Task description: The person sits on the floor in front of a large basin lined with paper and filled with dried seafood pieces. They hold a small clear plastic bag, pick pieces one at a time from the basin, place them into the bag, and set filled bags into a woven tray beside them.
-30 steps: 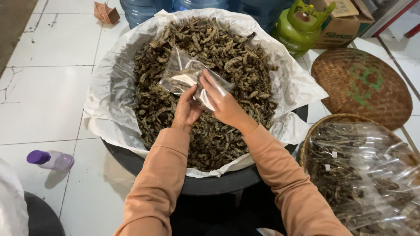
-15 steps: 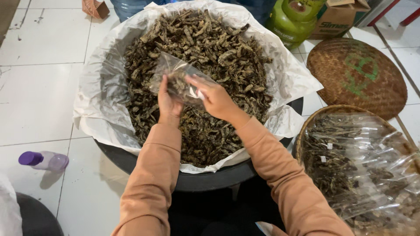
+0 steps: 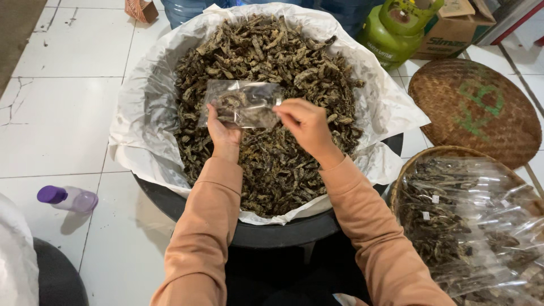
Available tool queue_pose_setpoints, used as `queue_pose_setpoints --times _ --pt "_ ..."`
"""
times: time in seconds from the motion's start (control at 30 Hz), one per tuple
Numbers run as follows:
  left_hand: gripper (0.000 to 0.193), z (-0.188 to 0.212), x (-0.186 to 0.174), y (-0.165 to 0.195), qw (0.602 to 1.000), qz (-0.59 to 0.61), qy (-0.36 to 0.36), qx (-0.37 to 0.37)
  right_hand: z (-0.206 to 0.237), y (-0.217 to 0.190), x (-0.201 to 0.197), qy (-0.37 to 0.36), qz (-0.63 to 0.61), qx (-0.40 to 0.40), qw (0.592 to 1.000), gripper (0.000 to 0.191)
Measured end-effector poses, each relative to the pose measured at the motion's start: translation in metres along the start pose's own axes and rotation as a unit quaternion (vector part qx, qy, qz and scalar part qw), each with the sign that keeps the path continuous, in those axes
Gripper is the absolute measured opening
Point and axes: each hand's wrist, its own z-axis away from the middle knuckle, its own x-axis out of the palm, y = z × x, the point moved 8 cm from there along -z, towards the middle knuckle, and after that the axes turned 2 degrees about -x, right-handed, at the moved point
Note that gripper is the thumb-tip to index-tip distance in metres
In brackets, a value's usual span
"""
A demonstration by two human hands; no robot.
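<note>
A small clear plastic bag [image 3: 243,103] holding some dark dried pieces is held flat above a big heap of dried brown pieces [image 3: 266,73]. My left hand [image 3: 222,134] grips the bag's lower left edge. My right hand [image 3: 306,124] pinches its right edge. The heap fills a black tub [image 3: 266,232] lined with white plastic sheet [image 3: 136,124]. Both arms wear peach-coloured sleeves.
A woven basket [image 3: 419,164] at the right holds several filled clear bags. A round woven tray [image 3: 476,107] lies behind it. A green gas canister [image 3: 396,28] and a cardboard box [image 3: 453,34] stand at the back right. A purple-capped bottle [image 3: 68,198] lies on the white tiled floor.
The bag has been turned from a tilted, bunched hold to lying flat and spread between both hands. My right hand has shifted from the bag's mouth to its right edge.
</note>
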Motion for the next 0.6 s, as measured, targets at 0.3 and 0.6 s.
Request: queue_pose_setpoints --times 0.3,0.6 --pt "0.049 0.041 0.043 -0.034 0.985 -0.107 -0.117 -0.062 -0.002 -0.023 -0.006 0.089 0.101 -0.043 0.99 0.02" --pt "0.054 0.038 0.033 -0.039 0.991 -0.076 -0.082 -0.072 -0.004 0.009 0.012 -0.104 -0.113 0.085 0.984 0.037"
